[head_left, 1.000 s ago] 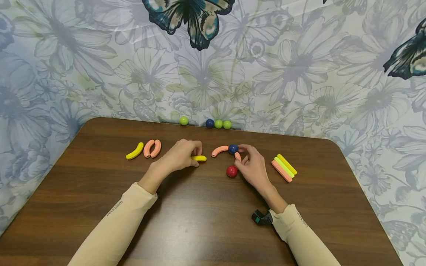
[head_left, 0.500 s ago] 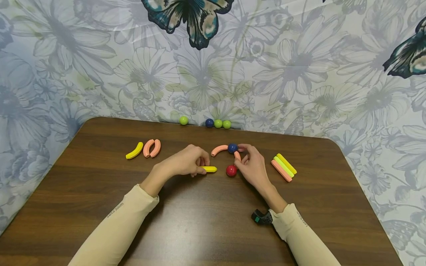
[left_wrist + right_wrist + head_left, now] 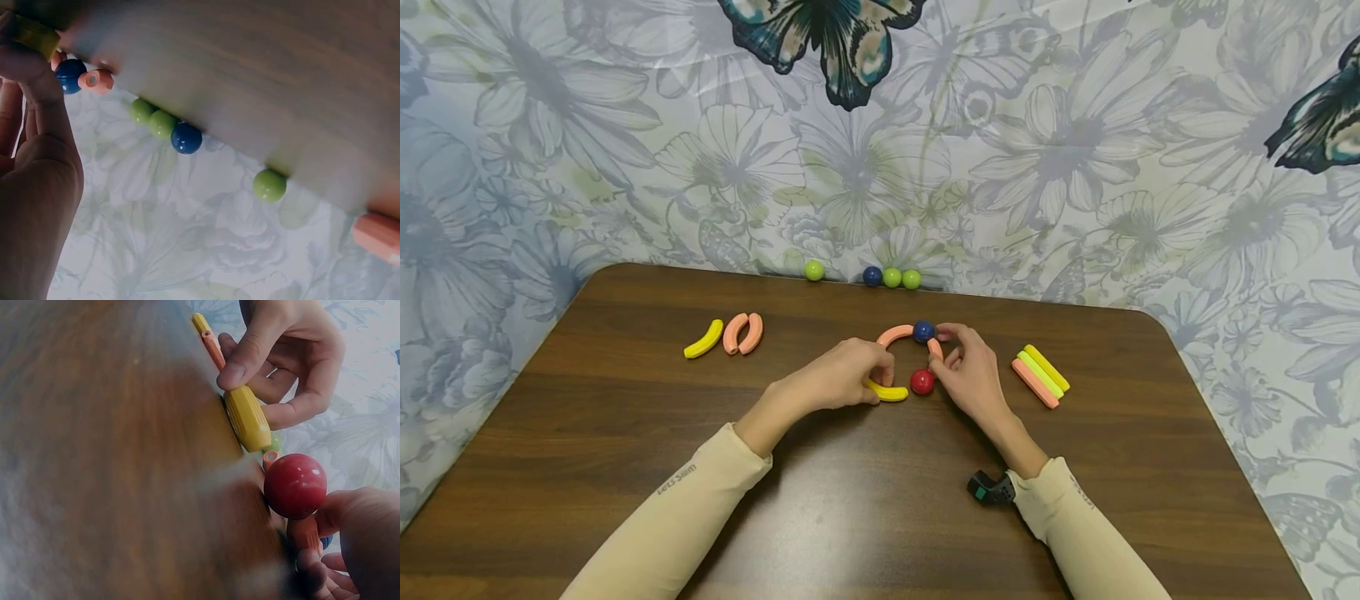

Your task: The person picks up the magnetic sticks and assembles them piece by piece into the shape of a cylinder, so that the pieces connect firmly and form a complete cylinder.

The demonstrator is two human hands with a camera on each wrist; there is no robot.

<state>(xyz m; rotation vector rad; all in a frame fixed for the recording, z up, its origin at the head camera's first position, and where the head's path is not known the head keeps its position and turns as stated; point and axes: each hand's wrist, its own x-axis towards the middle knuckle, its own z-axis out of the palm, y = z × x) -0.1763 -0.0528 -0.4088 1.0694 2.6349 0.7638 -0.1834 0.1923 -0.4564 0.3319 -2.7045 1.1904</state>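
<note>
Two pinches going on at once here (12 o'clock = far edge of the table (image 3: pixel 820 517) in the head view). Left hand (image 3: pixel 842 375) has thumb and fingertips closed on one end of a yellow curved piece (image 3: pixel 891 393), opened no wider than the thing is thick. Its long axis runs close to 9-to-3, and the free end sticks out toward 3, maybe a hair past.

Right hand (image 3: pixel 972 375) is pinching the short pink arc (image 3: pixel 935 350), which lies about 12-to-6 in its fingers. A red ball (image 3: pixel 922 382) sits at the 6 end and a blue ball (image 3: pixel 923 332) at the 12 end.

The relation that matters, I'd say: from the yellow tip, the red ball is at 2 o'clock, just beside it. The right wrist view shows a gap, so not touching. Right hand's the nearer one to that ball. Another pink arc (image 3: pixel 897 333) leaves the blue one toward 8, and I can't tell if its tail brushes the left knuckles.

Further out, loose sticks (image 3: pixel 1036 385) at 3 from the right hand, and lime balls (image 3: pixel 892 279) at 1 from the left.
</note>
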